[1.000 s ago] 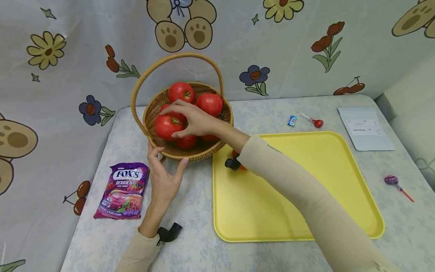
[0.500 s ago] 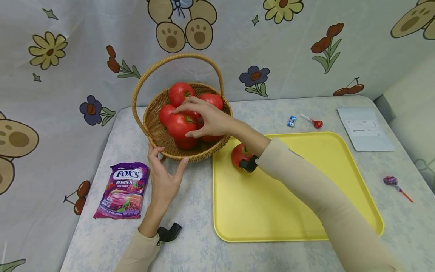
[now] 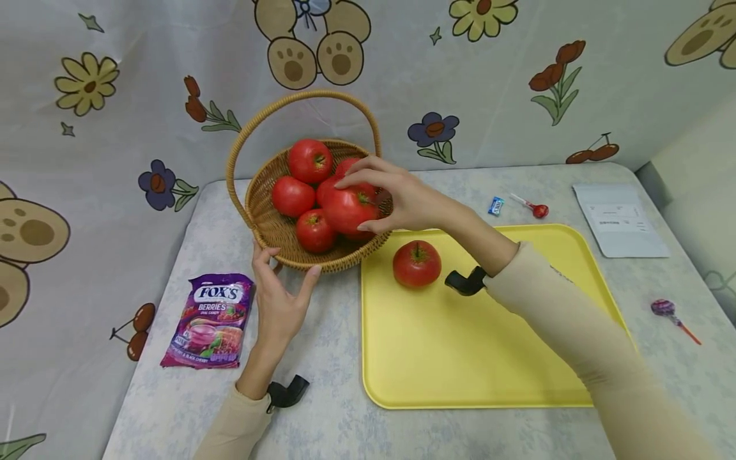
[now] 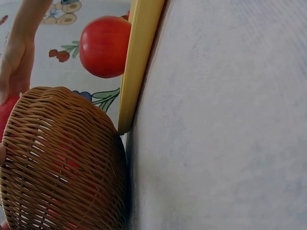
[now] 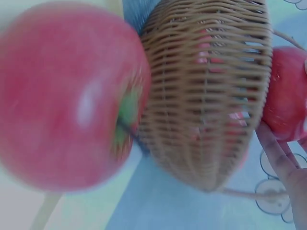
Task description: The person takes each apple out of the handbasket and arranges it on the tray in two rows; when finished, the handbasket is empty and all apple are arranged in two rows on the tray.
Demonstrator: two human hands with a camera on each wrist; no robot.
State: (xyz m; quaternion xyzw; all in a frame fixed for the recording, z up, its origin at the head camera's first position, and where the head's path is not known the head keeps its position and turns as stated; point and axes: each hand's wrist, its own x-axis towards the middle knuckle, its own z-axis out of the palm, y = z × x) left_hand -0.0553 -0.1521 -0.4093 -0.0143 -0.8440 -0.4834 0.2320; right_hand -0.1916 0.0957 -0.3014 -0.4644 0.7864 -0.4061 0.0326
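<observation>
**Apple lifted at basket rim, tray beside**

Right hand point(image 3: 402, 201): fingers curled round an apple point(image 3: 349, 209), held at the near-right rim of the basket point(image 3: 261, 220). Judged best: keep the grip firm, raise it above the wicker edge and steer wide of the handle arching behind the hand.
Left hand point(image 3: 278, 306): fingers spread, steadying the basket's near wall.
Tray point(image 3: 494, 358): just below the right hand, touching the basket; tray apple point(image 3: 416, 263) lies under the wrist, a likely obstacle.
Sweets bag point(image 3: 209, 321): left of the left hand.
Lollipop point(image 3: 531, 207): beyond the tray
</observation>
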